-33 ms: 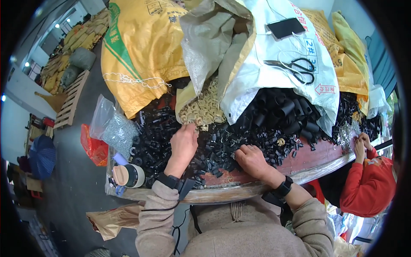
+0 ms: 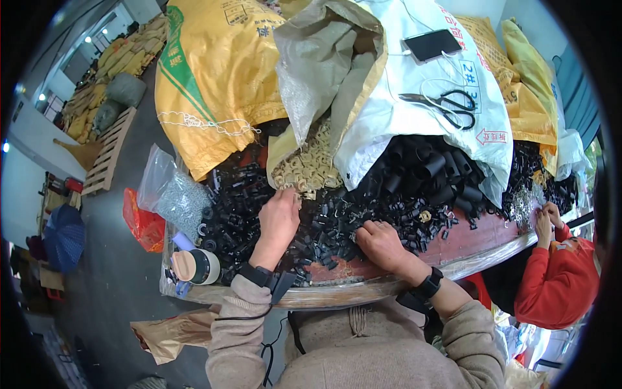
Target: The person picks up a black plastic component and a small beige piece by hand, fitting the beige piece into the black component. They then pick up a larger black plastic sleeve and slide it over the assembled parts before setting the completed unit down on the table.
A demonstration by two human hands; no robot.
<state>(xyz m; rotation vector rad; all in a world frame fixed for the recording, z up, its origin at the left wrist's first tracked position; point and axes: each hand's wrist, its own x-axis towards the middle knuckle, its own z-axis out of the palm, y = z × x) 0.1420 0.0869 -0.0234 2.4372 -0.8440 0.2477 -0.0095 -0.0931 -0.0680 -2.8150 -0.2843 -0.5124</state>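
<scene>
My left hand (image 2: 278, 219) reaches to the near edge of a pile of small beige plastic parts (image 2: 308, 162). Its fingers are pinched together against the pieces; what lies between them is hidden. Among small black plastic parts (image 2: 324, 223) rests my right hand (image 2: 383, 245), fingers curled in, and anything in its grip is out of sight. The beige parts spill from an open woven sack (image 2: 311, 71) between the two hands' far side. Black plastic tubes (image 2: 431, 165) lie beyond my right hand, coming out of a white sack (image 2: 389, 110).
A phone (image 2: 432, 45) and black-handled scissors (image 2: 447, 104) lie on the white sack. A yellow sack (image 2: 220, 71) stands back left. Near the table's left edge are a lidded cup (image 2: 194, 266) and a clear bag of small grey pieces (image 2: 181, 201). At right, a co-worker's hands (image 2: 547, 220) handle parts.
</scene>
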